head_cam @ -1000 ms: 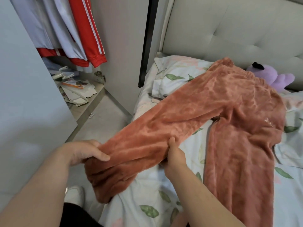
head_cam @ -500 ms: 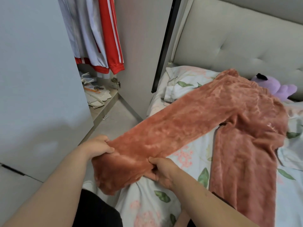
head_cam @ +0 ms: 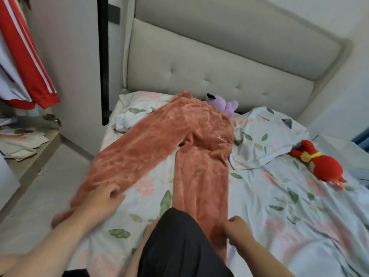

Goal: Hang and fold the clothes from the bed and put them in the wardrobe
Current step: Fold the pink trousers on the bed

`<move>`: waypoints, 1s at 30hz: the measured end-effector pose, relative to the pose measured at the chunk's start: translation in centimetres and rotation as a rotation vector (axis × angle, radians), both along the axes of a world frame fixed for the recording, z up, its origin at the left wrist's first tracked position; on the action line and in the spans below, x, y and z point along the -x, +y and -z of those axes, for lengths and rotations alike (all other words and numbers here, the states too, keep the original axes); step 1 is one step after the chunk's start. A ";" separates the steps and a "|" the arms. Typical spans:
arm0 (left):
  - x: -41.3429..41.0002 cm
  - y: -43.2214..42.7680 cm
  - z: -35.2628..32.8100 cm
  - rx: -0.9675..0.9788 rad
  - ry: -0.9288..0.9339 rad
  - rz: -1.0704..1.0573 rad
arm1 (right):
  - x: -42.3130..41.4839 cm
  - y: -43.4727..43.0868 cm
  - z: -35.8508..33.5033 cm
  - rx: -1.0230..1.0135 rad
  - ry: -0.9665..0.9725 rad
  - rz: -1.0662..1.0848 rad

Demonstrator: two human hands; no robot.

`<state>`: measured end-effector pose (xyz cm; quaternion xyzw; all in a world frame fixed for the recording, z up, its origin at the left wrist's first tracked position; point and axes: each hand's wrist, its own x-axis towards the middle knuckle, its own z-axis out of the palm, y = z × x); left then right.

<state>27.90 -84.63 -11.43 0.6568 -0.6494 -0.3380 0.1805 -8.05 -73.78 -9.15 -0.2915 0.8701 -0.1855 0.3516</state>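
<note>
Fuzzy rust-orange trousers (head_cam: pixel 191 140) lie spread on the floral bed sheet (head_cam: pixel 279 196), waistband towards the headboard, legs apart. My left hand (head_cam: pixel 101 200) grips the lower end of the left leg at the bed's left edge, where the cuff hangs over. My right hand (head_cam: pixel 236 226) pinches the lower end of the right leg with curled fingers. My knee in black shorts (head_cam: pixel 175 236) rests on the bed between my arms. The open wardrobe with a hanging red jacket (head_cam: pixel 28 56) stands at the far left.
A purple plush toy (head_cam: pixel 225 104) sits by the padded headboard (head_cam: pixel 219 72), a red plush toy (head_cam: pixel 321 164) lies on the right of the bed. Two pillows (head_cam: pixel 265 136) lie near the head. Papers clutter the wardrobe floor (head_cam: pixel 18 140). Grey floor runs along the bed's left side.
My right hand has let go of the left trouser leg and moved right to the right leg's end. The view has swung right and up, showing more of the bed.
</note>
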 end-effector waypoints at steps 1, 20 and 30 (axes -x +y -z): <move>1.0 0.5 -0.4 -0.004 0.018 0.018 | 0.5 1.7 1.0 -0.047 -0.021 0.012; 11.7 8.4 -11.7 -0.012 0.362 0.141 | 0.1 3.9 -2.2 0.457 -0.629 0.016; 15.4 8.7 -13.4 -0.227 0.864 -0.052 | -1.3 -1.4 -13.4 0.725 -1.284 0.353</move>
